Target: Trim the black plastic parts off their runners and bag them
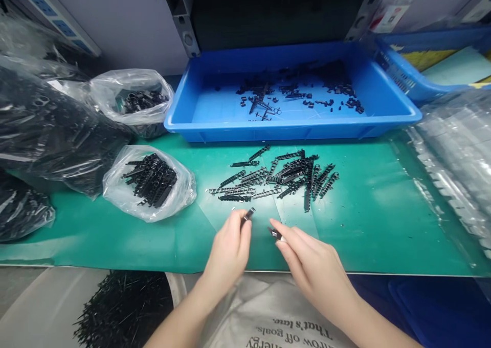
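Between the thumb and fingers of my left hand (pixel 230 243) is a small black plastic strip (pixel 248 215), its end sticking up past the fingertips. My right hand (pixel 312 261) pinches a small black plastic piece (pixel 274 233) with a pale, shiny spot on it. The two hands are apart over the front of the green table mat (pixel 353 240). Just beyond them lies a loose pile of black toothed plastic strips (pixel 295 171), which neither hand touches. Finer details of the held pieces are hidden by my fingers.
A blue tray (pixel 291 133) with small black parts stands at the back. To the left are open plastic bags (pixel 184 192) of black strips and a large filled bag (pixel 57 128). Clear plastic trays (pixel 456 169) line the right. A bin (pixel 46 297) of black scraps sits below.
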Demonstrator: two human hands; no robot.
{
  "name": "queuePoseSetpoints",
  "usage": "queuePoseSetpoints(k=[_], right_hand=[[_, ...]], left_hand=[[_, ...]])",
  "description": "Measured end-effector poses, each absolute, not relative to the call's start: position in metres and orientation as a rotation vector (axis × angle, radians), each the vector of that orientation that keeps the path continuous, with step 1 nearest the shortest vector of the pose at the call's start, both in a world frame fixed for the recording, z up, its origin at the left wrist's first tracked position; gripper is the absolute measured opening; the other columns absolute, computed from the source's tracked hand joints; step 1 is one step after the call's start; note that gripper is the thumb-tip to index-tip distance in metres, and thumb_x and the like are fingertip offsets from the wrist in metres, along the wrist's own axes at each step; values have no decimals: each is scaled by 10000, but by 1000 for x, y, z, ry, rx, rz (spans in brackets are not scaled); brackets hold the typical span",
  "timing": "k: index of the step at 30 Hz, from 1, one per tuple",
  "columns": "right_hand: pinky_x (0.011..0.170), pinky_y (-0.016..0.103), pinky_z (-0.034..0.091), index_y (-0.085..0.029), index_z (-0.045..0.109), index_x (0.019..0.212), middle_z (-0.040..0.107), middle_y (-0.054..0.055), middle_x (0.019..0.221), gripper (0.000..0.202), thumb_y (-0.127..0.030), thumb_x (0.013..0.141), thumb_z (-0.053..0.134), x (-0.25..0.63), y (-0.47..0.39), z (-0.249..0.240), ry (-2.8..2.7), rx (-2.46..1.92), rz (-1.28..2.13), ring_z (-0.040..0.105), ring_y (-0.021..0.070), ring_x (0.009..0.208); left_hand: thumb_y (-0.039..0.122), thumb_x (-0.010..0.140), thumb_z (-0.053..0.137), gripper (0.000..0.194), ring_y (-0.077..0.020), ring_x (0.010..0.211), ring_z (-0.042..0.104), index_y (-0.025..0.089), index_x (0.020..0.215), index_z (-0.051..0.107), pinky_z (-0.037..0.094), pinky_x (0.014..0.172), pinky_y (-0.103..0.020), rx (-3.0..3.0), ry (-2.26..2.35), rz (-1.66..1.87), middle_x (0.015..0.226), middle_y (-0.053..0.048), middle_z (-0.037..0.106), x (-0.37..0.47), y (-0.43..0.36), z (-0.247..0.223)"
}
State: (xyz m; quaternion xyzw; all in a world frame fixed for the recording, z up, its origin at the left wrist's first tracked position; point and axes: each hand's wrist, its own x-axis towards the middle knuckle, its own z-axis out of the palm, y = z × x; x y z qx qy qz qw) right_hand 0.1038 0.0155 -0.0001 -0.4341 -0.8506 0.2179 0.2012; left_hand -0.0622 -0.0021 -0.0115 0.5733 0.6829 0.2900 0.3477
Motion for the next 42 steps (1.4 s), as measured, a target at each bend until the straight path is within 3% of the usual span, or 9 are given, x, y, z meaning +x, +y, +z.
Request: queuePoseSetpoints(k=[3,8,13,18,23,28,34,42], right_hand=[[481,270,424,-140,512,1177,629,40,764,354,-235,951,258,107,17,-3,-2391,-1239,634,613,177,628],[517,301,473,-151,525,1154,654,47,844,342,-227,942,267,107,18,-4,-2409,-1268,693,639,202,685],[536,315,485,-163,520,1154,656,45,863,328,-224,935,284,108,20,-3,-2366,-1280,736,640,205,697],[534,299,475,-177,514,1159,653,30,860,312,-212,927,309,106,21,1,-2293,-1278,787,636,191,709],[535,304,473,-175,516,1163,655,32,871,318,-215,924,309,105,21,1,-2276,-1283,808,634,196,710],[587,299,483,-162,517,1174,654,53,932,326,-212,928,308,105,23,1,-2252,-1267,794,632,193,752],[524,285,458,-111,512,1193,655,56,820,355,-238,944,293,104,23,3,-2307,-1203,679,620,189,684],[496,272,426,-87,547,1144,643,63,765,361,-246,951,288,105,26,4,-2398,-1151,534,595,175,633]], left_hand=[[193,870,349,170,-219,848,520,168,977,480,409,737,-340,1826,2004,618,908,-72,527,-80,16,-12],[133,843,394,210,-254,874,529,157,988,543,422,691,-337,1962,2120,277,883,-78,550,-92,33,-15],[223,809,510,84,-190,778,533,165,848,556,413,677,-283,1842,1953,559,820,-36,536,-87,32,-14],[305,802,516,120,-148,721,528,188,777,525,393,647,-244,1469,1769,738,773,7,556,-78,26,-8],[319,784,550,134,-133,736,522,193,796,507,401,642,-219,1131,1528,832,757,23,542,-69,20,-6],[342,763,602,238,-130,757,521,195,945,563,398,644,-214,932,1324,864,868,-4,577,-65,14,-5],[371,769,601,261,-64,519,371,195,961,579,294,488,-199,870,1238,817,746,25,534,-61,9,-2],[367,793,570,210,-51,492,243,176,875,538,217,436,-190,911,1247,773,669,55,422,-58,7,-2]])
